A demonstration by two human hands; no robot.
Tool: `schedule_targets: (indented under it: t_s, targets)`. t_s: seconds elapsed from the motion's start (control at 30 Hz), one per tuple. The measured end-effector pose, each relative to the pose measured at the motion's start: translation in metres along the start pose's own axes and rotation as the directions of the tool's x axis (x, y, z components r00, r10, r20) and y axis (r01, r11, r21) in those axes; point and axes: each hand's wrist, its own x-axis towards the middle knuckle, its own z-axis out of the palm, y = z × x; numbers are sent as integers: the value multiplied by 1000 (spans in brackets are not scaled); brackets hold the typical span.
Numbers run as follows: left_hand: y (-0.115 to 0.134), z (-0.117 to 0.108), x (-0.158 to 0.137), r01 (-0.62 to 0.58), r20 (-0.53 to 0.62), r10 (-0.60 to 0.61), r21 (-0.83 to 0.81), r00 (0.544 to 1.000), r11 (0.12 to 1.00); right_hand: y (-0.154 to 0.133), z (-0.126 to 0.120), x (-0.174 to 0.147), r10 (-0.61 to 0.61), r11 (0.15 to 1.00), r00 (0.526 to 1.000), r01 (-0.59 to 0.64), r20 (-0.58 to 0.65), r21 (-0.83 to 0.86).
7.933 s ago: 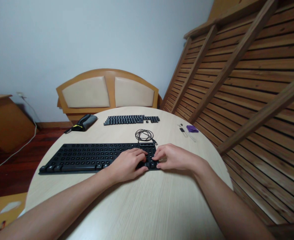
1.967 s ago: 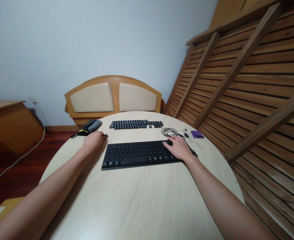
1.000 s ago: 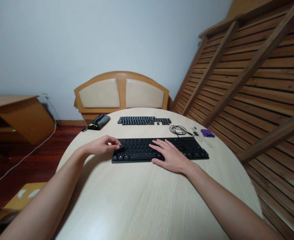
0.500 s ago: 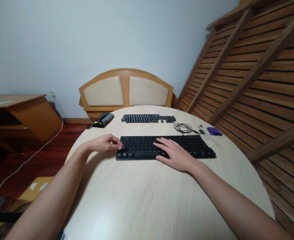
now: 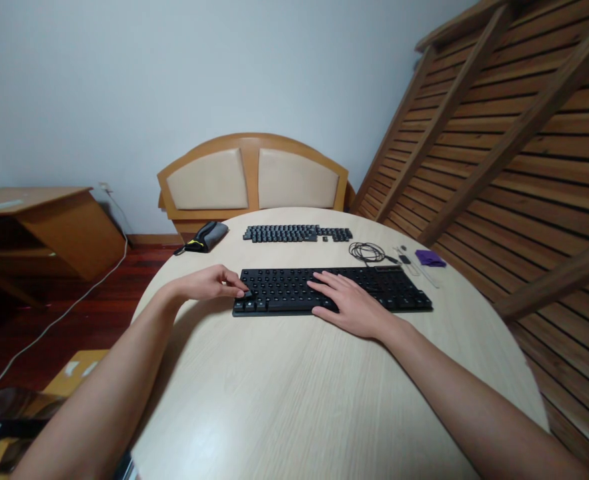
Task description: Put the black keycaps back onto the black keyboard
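A black keyboard (image 5: 294, 304) lies across the table in front of me, with most of its keycaps off. My left hand (image 5: 219, 283) is at its left end, thumb and fingers pinched on a dark keycap (image 5: 247, 294) just above the lower-left keys. Spread flat over the middle of the keyboard is my right hand (image 5: 347, 300), its fingers resting on the board. Behind the keyboard, loose black keycaps (image 5: 281, 233) are laid out in rows, a smaller group of them to the right.
The keyboard's coiled cable (image 5: 367, 252) lies at the back right, near a thin wire tool (image 5: 427, 269) and a folded purple cloth (image 5: 430, 258). A grey and black pouch (image 5: 208, 237) sits at the back left of the round table (image 5: 254, 387).
My left fingers have shifted slightly at the keyboard's left end, still pinching the keycap. The right hand stays in place; the view has tilted a little.
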Motion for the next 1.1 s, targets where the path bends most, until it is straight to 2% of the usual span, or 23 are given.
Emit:
schedule_targets:
  t_s: [0.37,1.1]
  targets:
    - [8,1,1,34,-72,-32,32,997,999,-3,-3,-1,4,1000,1000,-4,-10,24]
    - [4,5,4,-48,-38,50,36,998,998,-3,-2,0,6,1000,1000,-6,-7,14]
